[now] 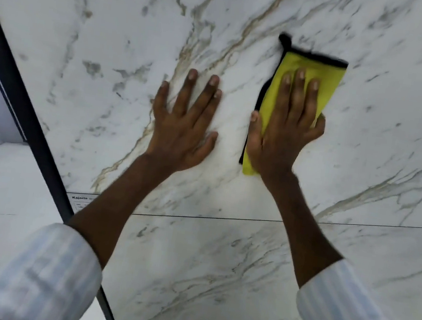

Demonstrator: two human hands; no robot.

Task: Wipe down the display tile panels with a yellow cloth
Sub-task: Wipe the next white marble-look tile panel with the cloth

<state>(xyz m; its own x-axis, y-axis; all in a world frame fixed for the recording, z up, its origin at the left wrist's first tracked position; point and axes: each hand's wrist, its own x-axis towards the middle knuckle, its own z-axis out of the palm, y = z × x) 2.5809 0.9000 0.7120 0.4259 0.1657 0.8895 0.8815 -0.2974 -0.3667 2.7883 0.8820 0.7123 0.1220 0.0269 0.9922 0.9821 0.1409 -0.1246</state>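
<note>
Label [80, 198] "Kajaria" at corner of tile panel [113, 39]; yellow cloth [312, 65] under right hand [282, 139].

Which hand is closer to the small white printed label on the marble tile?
Left. The left hand rests on the marble tile up and right of the small white printed label; the right hand, on the yellow cloth, is farther right.
</note>
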